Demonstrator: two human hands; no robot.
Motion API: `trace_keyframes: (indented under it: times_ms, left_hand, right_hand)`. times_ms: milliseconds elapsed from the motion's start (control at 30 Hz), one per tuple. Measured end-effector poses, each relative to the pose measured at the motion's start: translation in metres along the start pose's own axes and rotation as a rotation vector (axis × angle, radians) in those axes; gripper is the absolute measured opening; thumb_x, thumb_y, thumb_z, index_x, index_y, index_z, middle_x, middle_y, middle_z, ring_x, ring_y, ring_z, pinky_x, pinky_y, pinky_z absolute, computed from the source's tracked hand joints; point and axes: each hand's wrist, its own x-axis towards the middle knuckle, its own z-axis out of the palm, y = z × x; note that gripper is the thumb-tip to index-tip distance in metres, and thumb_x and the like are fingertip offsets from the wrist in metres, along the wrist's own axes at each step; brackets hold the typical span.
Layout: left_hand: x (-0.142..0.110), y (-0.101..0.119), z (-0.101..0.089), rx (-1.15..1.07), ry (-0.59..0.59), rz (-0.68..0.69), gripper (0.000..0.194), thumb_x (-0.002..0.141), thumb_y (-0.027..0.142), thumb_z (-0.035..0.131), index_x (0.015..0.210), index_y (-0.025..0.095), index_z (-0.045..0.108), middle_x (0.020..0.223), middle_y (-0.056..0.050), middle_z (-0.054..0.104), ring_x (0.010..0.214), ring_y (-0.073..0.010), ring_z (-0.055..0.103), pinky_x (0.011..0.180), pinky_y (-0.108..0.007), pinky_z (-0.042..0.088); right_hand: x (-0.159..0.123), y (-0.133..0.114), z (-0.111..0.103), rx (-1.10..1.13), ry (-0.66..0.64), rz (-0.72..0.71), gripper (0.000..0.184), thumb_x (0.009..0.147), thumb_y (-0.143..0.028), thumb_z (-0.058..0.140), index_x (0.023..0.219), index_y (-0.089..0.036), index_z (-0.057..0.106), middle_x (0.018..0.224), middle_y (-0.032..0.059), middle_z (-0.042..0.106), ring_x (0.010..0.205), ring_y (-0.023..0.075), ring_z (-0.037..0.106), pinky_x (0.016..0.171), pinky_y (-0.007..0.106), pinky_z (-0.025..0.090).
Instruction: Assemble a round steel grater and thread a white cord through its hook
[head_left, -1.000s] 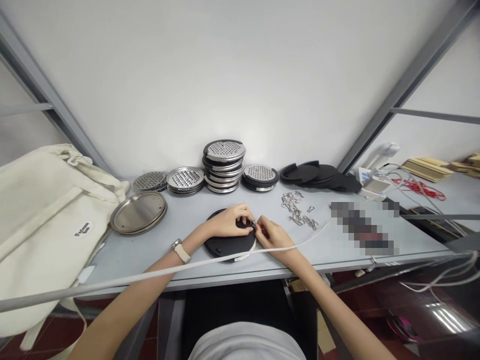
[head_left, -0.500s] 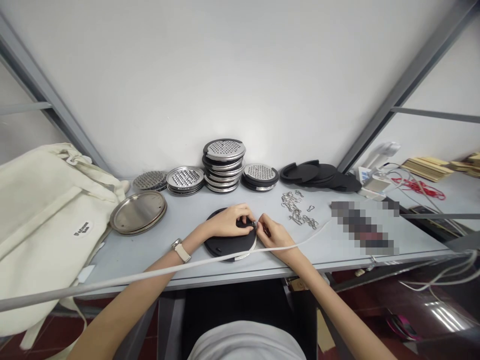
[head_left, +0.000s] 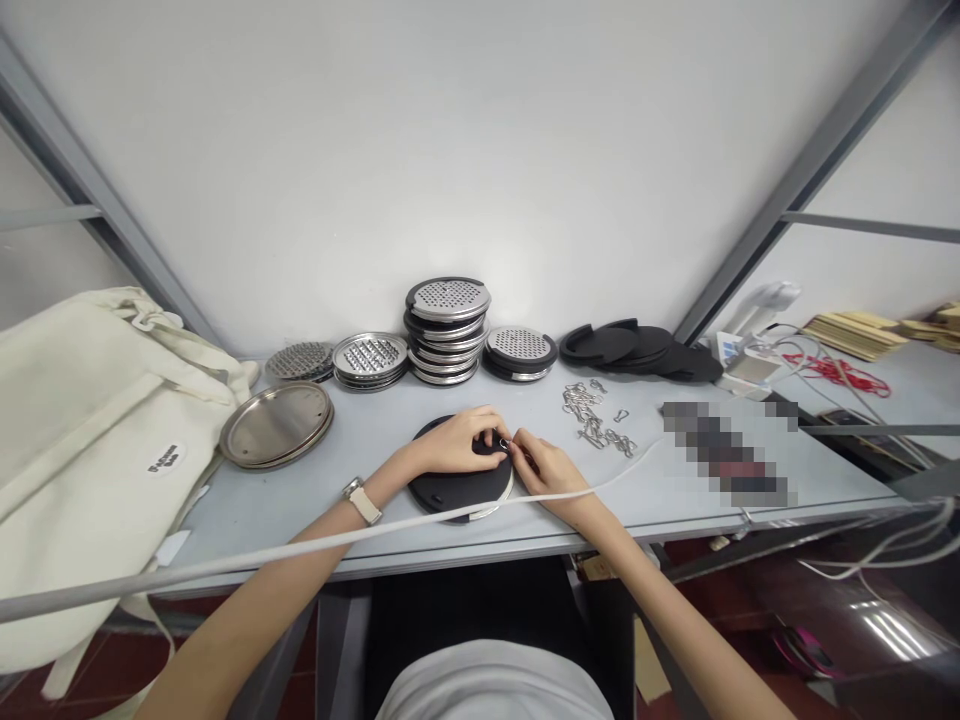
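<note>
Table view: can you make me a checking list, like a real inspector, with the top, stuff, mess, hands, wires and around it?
Surface: grey table, light and flat.
Job's things: black disc, metal clip; loose clips, grater discs, plain metal discs, black covers.
Clutter: cream bag at the left; one patch blurred.
Hands: left hand on the disc; right hand seems to pinch the clip.
Cables: white cable crosses the view.
Surroundings: white wall behind.

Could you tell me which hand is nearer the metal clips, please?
The right hand, just front-left of the clips; the left hand is farther left, on the black disc.
</note>
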Motion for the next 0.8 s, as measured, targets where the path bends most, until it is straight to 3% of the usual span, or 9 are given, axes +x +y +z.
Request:
trace_keyframes:
  times_ms: [800]
  left_hand:
    - [-0.0001, -0.0027, 0.0025, -0.019, 0.027, -0.003, 0.019, 0.073, 0.020, 0.060, 0.092, 0.018, 0.057, 0.088, -0.001, 0.054, 0.075, -0.0122, 0.053, 0.071, -0.026, 0.045]
  right_hand:
    - [0.0001, -0.0009, -0.0011, -0.016, 0.002, 0.008, 0.019, 0.091, -0.026, 0.035, 0.073, -0.021, 0.038, 0.059, -0.0031, 0.045, 0.051, 0.0116, 0.042, 0.052, 0.023, 0.029]
